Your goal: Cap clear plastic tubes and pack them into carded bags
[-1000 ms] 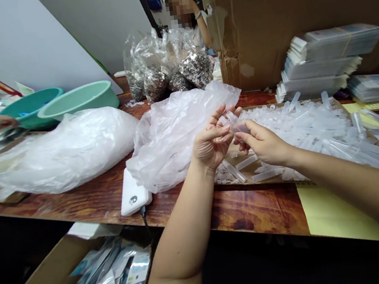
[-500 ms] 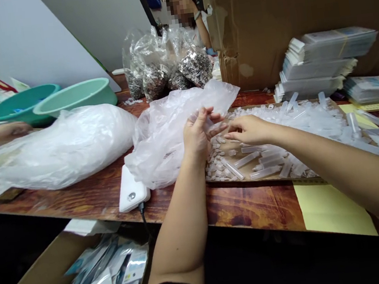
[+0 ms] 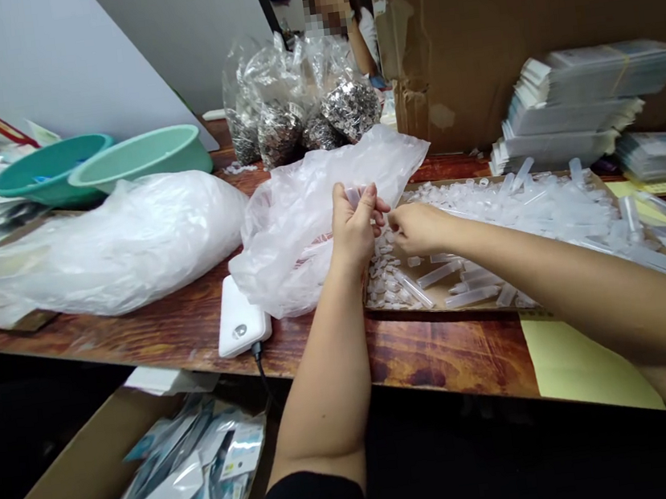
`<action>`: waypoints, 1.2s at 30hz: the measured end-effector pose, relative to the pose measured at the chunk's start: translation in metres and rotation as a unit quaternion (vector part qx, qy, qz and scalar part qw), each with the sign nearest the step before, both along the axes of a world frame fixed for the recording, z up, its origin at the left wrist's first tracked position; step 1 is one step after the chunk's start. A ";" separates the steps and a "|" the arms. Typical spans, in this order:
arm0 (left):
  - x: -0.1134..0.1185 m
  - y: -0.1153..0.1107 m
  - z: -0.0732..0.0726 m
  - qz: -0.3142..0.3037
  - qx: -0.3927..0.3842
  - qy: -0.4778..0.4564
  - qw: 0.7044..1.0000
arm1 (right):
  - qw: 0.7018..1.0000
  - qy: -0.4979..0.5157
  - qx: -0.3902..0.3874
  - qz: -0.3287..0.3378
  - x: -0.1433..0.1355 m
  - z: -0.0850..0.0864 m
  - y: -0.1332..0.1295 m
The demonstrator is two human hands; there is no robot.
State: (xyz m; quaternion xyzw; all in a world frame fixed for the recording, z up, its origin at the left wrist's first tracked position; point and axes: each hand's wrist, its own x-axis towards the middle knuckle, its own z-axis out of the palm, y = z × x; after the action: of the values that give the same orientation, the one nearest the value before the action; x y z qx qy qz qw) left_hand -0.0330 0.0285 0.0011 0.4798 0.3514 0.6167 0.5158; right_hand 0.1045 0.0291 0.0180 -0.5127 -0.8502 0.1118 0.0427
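Note:
My left hand [image 3: 357, 229] is closed around a translucent plastic tube [image 3: 354, 195], which shows between the thumb and fingers. Close to its right is my right hand [image 3: 424, 227], its fingers curled together in a pinch; whatever they hold is hidden. Both hands are above the left end of a shallow cardboard tray [image 3: 395, 311]. Small whitish caps [image 3: 386, 279] lie heaped at that end, and clear tubes [image 3: 559, 209] are piled over the rest. Behind my left hand spreads a crumpled translucent plastic bag [image 3: 296, 246].
A full white plastic bag [image 3: 144, 244] lies left, before two green basins [image 3: 143, 161]. A white power bank [image 3: 241, 319] with a cable sits at the table edge. Bags of metal pieces [image 3: 349, 110] stand behind; stacked cards [image 3: 597, 79] at right. A box of packets [image 3: 173, 480] is below.
My right hand's fingers have curled in close beside my left hand, and my left fingers have folded in. The other person's hand at far left has left the view. The view has shifted slightly.

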 end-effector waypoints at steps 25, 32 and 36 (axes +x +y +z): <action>0.050 -0.044 -0.013 -0.328 -0.015 0.078 0.941 | 0.736 0.651 0.123 -0.137 0.095 -0.011 -0.096; 0.052 -0.044 -0.016 -0.329 0.012 0.094 0.940 | 0.759 0.609 0.185 -0.135 0.096 -0.018 -0.094; 0.053 -0.046 -0.017 -0.312 0.015 0.106 0.944 | 0.755 0.618 0.160 -0.152 0.089 -0.020 -0.094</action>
State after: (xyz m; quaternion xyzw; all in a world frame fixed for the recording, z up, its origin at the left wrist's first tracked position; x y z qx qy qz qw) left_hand 0.0199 -0.0174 -0.0157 0.6355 0.2272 0.3759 0.6350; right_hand 0.1938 -0.0649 -0.0023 -0.4404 -0.5553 0.2583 0.6565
